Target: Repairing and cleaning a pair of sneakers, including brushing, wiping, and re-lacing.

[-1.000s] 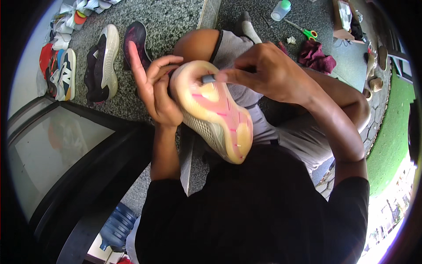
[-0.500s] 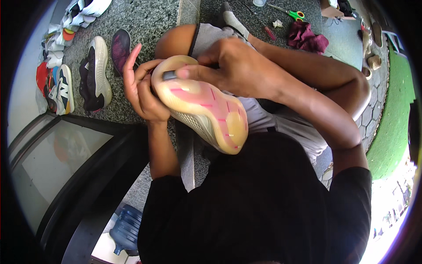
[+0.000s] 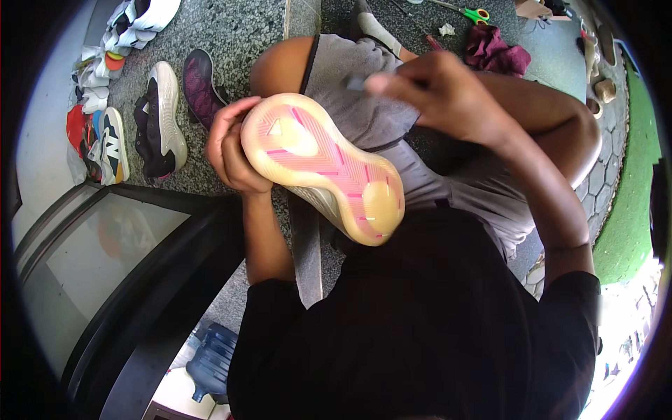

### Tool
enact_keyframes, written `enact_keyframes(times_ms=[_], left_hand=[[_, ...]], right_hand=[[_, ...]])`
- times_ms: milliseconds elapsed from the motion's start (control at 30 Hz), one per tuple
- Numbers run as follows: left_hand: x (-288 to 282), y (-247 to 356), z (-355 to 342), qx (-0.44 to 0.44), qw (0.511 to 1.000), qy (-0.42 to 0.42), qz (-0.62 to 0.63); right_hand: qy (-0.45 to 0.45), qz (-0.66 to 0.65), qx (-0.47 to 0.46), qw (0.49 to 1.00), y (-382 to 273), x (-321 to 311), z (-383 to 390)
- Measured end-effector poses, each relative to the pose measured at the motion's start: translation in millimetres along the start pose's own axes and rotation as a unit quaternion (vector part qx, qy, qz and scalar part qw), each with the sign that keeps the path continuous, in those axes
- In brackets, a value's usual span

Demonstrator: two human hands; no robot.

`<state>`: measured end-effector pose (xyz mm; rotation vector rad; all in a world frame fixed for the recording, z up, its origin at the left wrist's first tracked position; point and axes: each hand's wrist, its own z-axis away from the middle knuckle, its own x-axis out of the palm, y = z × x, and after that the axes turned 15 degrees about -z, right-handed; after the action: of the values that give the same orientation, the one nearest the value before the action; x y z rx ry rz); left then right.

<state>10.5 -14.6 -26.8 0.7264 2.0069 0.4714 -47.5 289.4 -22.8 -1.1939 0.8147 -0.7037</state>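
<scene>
A shoe (image 3: 334,166) is held sole outward in front of my chest; its sole is yellowish and translucent, with pink grooved areas. My left hand (image 3: 238,152) wraps round one end of it, the fingers partly hidden behind the sole. To the upper right, apart from the shoe, my right hand (image 3: 448,98) pinches a small flat grey piece (image 3: 355,83) that sticks out past the fingers above my grey shorts (image 3: 350,115). Motion blurs this hand and the piece, so its exact kind is unclear.
On the speckled stone floor (image 3: 231,42) at left stand a purple-black shoe (image 3: 199,87), a black shoe with a cream sole (image 3: 161,126) and several others. Green-handled scissors (image 3: 477,14) and a maroon cloth (image 3: 497,52) lie far right. A blue water jug (image 3: 212,357) is lower left.
My right hand has lifted off the sole and moved right and slightly up, with the grey piece still in its fingers. My left index finger has come down against the shoe.
</scene>
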Motion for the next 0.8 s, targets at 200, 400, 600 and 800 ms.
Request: enact_keyframes(times_ms=[200, 400, 600, 800], left_hand=[[6, -5, -1, 0.021, 1.0, 0.001, 0.013], [-7, -17, 16, -0.133, 0.981, -0.035, 0.138], [-11, -14, 16, -0.217, 0.944, -0.064, 0.24], [3, -24, 16, -0.177, 0.957, -0.071, 0.22]], right_hand=[[0.246, 0.172, 0.104, 0.948, 123, -125, -19], [0.172, 0.21, 0.094, 0.958, 186, -110, -41], [0.303, 0.427, 0.142, 0.84, 223, -152, -15], [0.176, 0.437, 0.205, 0.858, 212, -187, -9]])
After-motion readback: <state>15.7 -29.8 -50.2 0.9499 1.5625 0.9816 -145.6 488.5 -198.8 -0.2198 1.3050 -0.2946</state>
